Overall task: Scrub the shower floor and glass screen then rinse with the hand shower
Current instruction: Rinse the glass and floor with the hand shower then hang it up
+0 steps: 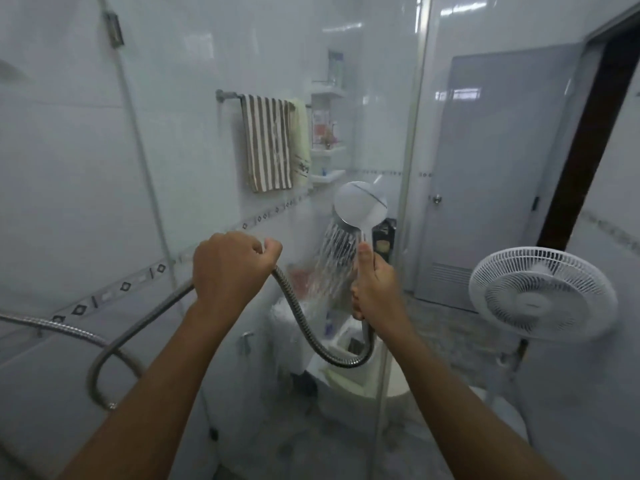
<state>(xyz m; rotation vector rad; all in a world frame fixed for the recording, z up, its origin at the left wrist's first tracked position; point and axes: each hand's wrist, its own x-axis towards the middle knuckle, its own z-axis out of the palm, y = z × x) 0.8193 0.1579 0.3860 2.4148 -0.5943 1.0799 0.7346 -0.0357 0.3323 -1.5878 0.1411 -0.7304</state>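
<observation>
Rinsing: shower [360,206], centre, sprays the glass [194,161].
Right hand [375,289]: fingers curled round its handle [366,237].
Left hand [230,268]: fist round hose [298,313].
Risk: swinging right past the glass edge soaks the fan [542,294].

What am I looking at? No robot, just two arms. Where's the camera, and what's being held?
There is no machine here: a person works bare-handed. The single picture comes from a wide-angle camera on their head, looking forward and down. The left hand grips the metal hose. The right hand grips the handle of the hand shower, which is spraying water, apparently at the glass screen in front. Through the glass, a striped towel hangs on a rail. A white fan stands on the right, near a grey door.
</observation>
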